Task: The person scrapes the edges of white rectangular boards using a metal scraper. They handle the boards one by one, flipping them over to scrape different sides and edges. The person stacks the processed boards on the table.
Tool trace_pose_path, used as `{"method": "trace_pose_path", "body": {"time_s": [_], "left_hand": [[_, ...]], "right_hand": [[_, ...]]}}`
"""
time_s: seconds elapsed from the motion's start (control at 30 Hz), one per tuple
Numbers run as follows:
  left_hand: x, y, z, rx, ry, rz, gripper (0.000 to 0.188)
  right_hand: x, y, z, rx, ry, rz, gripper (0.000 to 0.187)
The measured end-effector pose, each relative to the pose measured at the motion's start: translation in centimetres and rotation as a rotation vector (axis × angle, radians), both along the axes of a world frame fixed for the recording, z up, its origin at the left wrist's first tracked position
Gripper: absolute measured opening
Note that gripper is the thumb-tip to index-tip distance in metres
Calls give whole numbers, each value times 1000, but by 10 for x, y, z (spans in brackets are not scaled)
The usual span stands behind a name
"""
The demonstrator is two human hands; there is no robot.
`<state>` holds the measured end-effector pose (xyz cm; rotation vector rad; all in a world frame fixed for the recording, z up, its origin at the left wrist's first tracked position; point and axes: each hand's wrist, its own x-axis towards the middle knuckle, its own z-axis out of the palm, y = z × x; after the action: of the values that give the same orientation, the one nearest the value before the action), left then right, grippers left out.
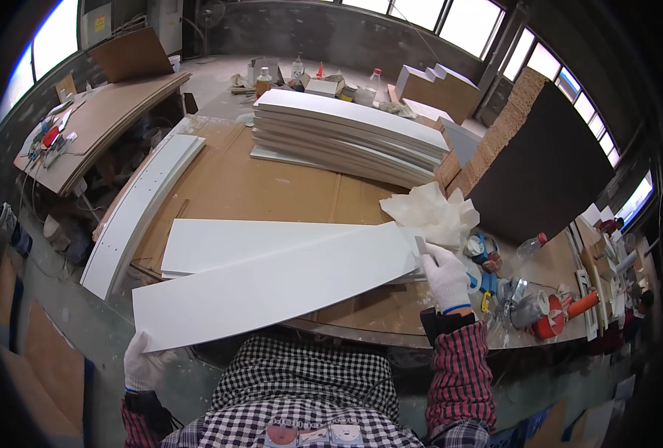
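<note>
White panel (271,287) beside stacked boards (346,138), cloth (432,213)

Plain white on the long flat wooden panel (271,287) and knitted work gloves, left hand (138,364), right hand (445,276). Red-black check on sleeves (462,366); brown on cardboard-covered table (271,190); orange-red tape rolls (554,317) at right edge.

A long white panel (271,287) is lying slantwise across the near edge of a brown workbench (271,190), its near-left corner jutting out past the bench edge. It is resting flat on top of a second white panel (219,243) lying beneath it.
</note>
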<state>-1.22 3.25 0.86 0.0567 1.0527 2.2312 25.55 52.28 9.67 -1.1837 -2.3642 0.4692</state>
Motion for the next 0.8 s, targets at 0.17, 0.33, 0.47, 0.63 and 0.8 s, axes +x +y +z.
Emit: {"method": "trace_pose_path", "body": {"time_s": [0.17, 0.33, 0.47, 0.63, 0.8], "left_hand": [[1, 17, -2, -49, 45, 236, 42], [6, 52, -16, 66, 11, 208, 40], [9, 85, -10, 83, -64, 243, 44], [10, 103, -3, -1, -46, 238, 42], [25, 130, 4, 31, -108, -62, 34]], "right_hand": [[6, -28, -8, -121, 70, 83, 29], [31, -4, -23, -59, 54, -25, 29], [54, -5, -23, -6, 71, -153, 35], [90, -29, -49, -209, 218, -108, 32], [94, -39, -83, -184, 97, -29, 30]]}}
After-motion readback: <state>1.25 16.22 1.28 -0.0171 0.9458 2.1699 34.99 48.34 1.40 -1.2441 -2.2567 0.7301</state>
